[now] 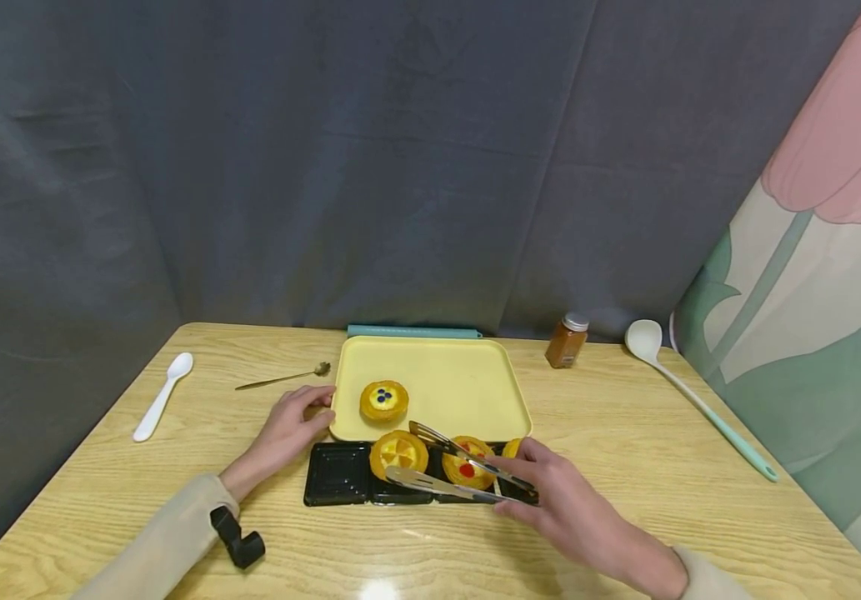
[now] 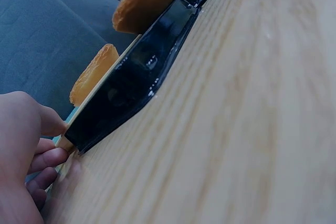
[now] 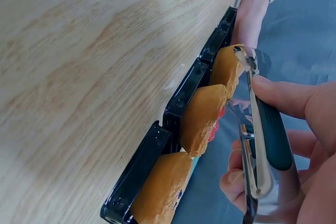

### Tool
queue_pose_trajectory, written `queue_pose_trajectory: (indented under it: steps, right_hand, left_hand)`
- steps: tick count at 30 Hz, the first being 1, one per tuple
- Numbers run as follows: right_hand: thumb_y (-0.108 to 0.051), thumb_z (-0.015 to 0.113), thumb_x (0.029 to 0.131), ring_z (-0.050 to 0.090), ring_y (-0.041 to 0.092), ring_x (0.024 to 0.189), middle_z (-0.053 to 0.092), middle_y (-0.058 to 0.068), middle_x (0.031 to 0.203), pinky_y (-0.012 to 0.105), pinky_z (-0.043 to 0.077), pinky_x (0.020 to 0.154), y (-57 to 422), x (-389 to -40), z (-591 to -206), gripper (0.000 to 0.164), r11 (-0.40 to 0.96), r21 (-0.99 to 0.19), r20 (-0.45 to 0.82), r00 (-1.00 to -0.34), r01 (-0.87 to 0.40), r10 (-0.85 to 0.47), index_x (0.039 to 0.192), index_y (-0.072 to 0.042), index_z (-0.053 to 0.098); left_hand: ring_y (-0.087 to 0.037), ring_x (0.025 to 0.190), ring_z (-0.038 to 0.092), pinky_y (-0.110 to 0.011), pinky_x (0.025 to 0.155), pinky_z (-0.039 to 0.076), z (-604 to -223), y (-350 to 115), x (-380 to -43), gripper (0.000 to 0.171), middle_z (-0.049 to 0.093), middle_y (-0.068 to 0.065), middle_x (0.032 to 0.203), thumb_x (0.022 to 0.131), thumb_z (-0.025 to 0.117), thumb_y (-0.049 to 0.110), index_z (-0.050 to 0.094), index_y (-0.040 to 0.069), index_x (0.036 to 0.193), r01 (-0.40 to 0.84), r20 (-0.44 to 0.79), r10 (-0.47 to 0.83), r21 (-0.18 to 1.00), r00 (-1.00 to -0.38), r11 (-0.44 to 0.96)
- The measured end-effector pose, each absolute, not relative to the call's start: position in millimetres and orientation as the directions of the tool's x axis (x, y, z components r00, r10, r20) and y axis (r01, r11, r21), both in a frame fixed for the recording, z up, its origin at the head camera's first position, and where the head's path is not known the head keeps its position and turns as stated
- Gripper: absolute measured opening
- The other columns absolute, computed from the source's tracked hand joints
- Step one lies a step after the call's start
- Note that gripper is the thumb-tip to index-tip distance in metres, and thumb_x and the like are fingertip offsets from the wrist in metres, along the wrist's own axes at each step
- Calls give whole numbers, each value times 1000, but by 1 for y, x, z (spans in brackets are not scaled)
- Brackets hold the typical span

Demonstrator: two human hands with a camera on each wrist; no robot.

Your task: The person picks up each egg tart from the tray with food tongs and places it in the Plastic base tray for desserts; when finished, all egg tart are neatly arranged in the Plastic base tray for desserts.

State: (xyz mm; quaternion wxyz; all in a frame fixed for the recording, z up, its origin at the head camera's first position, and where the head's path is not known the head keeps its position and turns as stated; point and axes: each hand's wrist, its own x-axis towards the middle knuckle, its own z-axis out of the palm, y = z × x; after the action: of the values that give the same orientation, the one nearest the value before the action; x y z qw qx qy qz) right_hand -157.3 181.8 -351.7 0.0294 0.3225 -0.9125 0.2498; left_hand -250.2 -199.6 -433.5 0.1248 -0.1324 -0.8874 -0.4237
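My left hand point(image 1: 291, 423) pinches the left rim of the yellow tray point(image 1: 468, 379), thumb above and fingers below. On that tray sits a tart with blue dots point(image 1: 383, 400). Below it lies a black compartment tray point(image 1: 337, 475), its leftmost compartment bare. My right hand point(image 1: 561, 500) grips metal tongs point(image 1: 445, 486), their arms spread. Between the tong tips is a tart with orange wedges point(image 1: 399, 452) in the black tray. A tart with red topping point(image 1: 468, 472) sits beside it, partly under the tongs. Another tart point(image 3: 163, 190) sits at the right end, mostly hidden by my right hand in the head view.
A white spoon point(image 1: 163, 397) and a thin gold spoon point(image 1: 283, 381) lie at left. Behind the yellow tray is a teal bar-shaped object point(image 1: 413, 332). A brown jar point(image 1: 568, 341) and a long green-handled ladle point(image 1: 700, 400) are at right. A dark curtain point(image 1: 370, 167) hangs behind the table.
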Motion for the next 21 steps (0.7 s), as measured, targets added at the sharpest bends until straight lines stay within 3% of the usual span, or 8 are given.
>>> queue_pose_trajectory:
  steps: [21]
  right_hand:
    - [-16,82,85,45,11,76,41,-4,89,21,40,60,186,-155,-348,55,660,-401,225,-767,-635,-601,138,-11,65]
  left_hand:
    - [-30,112,52,-50,98,38,-431,-200,-249,44,65,-7,114,95,67,10,59,-4,136,317,309,123,723,-943,614]
